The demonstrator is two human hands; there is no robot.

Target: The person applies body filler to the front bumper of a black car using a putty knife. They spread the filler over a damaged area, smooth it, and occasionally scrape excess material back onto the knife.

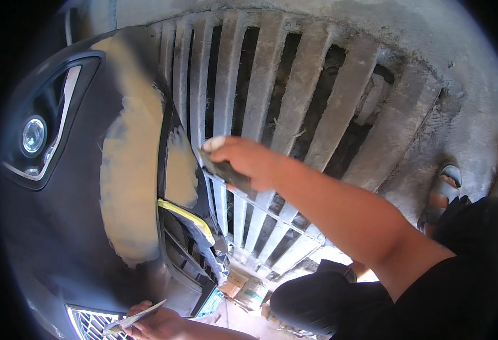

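Note:
My right hand (243,161), with white wrapping on one finger, is closed on a flat dark grey piece (226,171). I cannot tell if it is a scraper or a sanding block. It is just beside the dark car bumper (67,226), over the floor grating. Low in the view, my left hand (155,324) grips a thin flat light plate (135,318) near the bumper's lower grille. Beige filler (132,187) is spread in a broad patch over the bumper, with a smaller filler patch (181,170) across the seam.
A headlight (33,136) is at the far left. Yellow tape (186,218) runs along a bumper edge by an opening. Slatted concrete grating (271,85) with open gaps lies beyond. My bent legs (311,297) and a sandalled foot (446,184) are at right; cardboard (233,282) lies below.

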